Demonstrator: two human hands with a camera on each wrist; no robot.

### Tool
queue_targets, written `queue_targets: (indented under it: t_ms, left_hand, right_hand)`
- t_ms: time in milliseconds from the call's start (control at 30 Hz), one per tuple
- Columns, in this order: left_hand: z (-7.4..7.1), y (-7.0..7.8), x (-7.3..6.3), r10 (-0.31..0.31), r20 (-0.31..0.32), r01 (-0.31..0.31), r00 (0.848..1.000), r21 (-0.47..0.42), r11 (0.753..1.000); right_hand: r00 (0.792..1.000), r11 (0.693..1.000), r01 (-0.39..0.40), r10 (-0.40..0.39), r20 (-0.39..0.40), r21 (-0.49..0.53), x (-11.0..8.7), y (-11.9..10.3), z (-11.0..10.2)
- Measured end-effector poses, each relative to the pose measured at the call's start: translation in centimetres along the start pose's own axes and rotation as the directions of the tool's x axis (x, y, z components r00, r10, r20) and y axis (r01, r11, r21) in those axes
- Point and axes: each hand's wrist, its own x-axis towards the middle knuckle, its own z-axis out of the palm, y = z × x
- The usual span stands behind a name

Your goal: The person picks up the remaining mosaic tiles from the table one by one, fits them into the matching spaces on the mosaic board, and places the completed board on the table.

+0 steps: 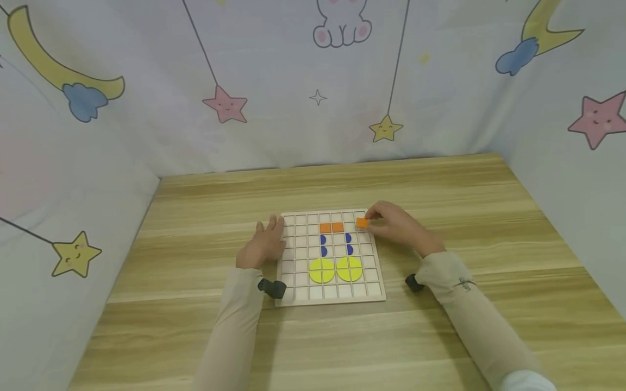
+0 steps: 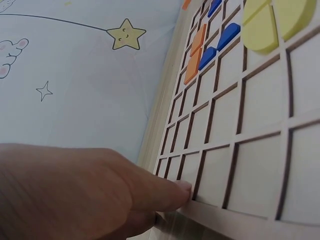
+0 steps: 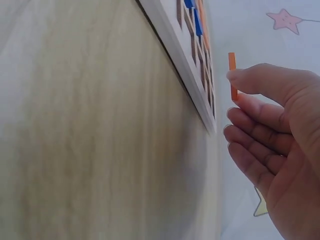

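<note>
A wooden grid board point(image 1: 300, 279) lies on the table between both hands. My right hand point(image 1: 398, 225) pinches a small orange square tile point(image 1: 362, 222) between thumb and index finger, over the board's top right corner; the right wrist view shows this tile point(image 3: 233, 75) edge-on. My left hand point(image 1: 263, 243) rests at the board's left edge with fingers spread, the thumb point(image 2: 180, 192) touching the frame in the left wrist view. Two orange squares point(image 1: 331, 227) sit side by side in the grid. Below them are several blue half-round pieces point(image 1: 323, 251) and two yellow circles point(image 1: 321, 270) made of quarter pieces.
The wood-grain table point(image 1: 195, 217) extends around the board. Behind it and at both sides hangs a pale curtain point(image 1: 274, 130) printed with stars and moons. A black wrist device point(image 1: 272, 288) on the left wrist hangs over the board's lower left edge.
</note>
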Motion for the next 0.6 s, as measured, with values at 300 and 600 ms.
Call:
queue_targets:
  t_ms: [300,600]
  left_hand:
    - [-0.1,0.0,0.0,0.015,-0.001,-0.015,1.000,0.034,0.999]
    - [-0.4,0.1,-0.1,0.008,0.002,-0.008,1.000,0.020,1.000]
  right_hand:
    - [0.997,0.997,0.074,-0.073,0.034,-0.030,1.7,-0.9,1.3]
    - [0.997,0.995,0.066,-0.063,0.048,-0.070,2.2,-1.4,1.4]
